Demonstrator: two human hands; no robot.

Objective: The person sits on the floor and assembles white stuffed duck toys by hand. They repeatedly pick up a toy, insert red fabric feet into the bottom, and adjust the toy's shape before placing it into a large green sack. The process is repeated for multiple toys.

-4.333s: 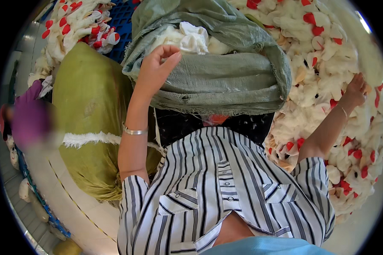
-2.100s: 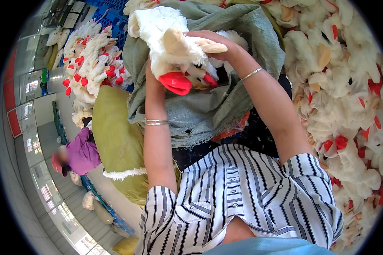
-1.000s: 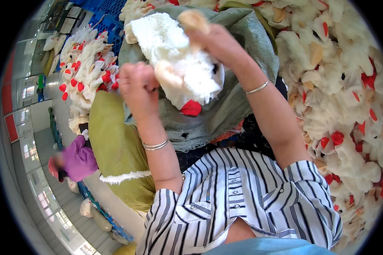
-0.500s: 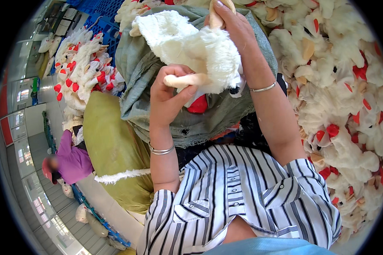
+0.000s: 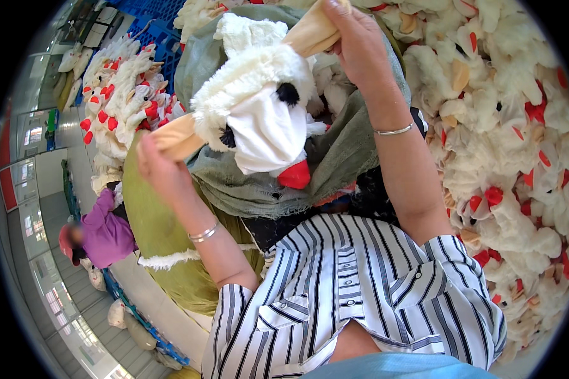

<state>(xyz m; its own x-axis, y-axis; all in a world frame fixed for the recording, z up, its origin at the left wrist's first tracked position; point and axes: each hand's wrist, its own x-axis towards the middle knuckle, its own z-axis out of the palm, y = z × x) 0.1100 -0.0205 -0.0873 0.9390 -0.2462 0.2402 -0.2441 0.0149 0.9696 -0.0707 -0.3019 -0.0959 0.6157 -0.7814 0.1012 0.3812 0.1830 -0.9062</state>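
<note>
A limp white plush animal skin (image 5: pixel 250 76) hangs stretched between my hands, its face toward me. It has two black eye patches, a smooth white muzzle (image 5: pixel 265 136) and a red tip (image 5: pixel 294 174) at the bottom. My left hand (image 5: pixel 164 167), slightly blurred, is closed on the end of one tan ear (image 5: pixel 178 137). Pinched in my right hand (image 5: pixel 360 50) is the other tan ear (image 5: pixel 313 30), pulled up and outward. Beneath the plush skin lies an open grey-green cloth sack (image 5: pixel 348 148), with more white plush showing inside.
A large heap of white plush skins (image 5: pixel 493 158) with red and tan parts fills the right side. Another pile (image 5: pixel 117 91) lies at the left by blue plastic crates (image 5: pixel 161 38). A full olive sack (image 5: pixel 171 240) is beside my left arm. Farther left is a person in purple (image 5: pixel 110 230).
The plush skin has turned face-on and spread open. My left hand has moved left and down with its ear; my right hand has shifted slightly right, drawing the other ear taut.
</note>
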